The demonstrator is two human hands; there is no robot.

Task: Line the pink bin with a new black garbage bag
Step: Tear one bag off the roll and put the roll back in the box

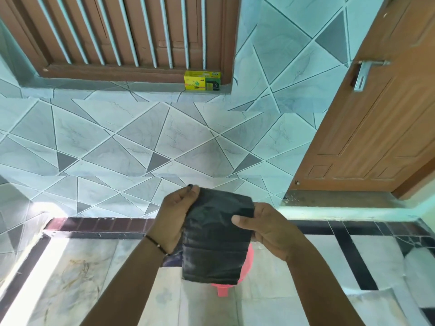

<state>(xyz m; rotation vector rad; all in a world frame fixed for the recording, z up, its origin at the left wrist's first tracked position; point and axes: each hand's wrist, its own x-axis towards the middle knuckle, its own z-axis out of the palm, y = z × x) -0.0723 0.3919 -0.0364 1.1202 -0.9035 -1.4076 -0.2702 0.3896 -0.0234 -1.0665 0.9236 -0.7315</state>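
Left hand raised, fingers pinched shut, right hand gripping alongside, forearms converging

Wall tiled, grey-blue triangles; barred window above — brown door right, ajar; marble floor, black strips, sunlit left.

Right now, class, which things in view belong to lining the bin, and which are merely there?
Job: folded black garbage bag, held by left hand and right hand; pink bin below it.
Merely there: yellow bin-bag box on window ledge; wooden door.
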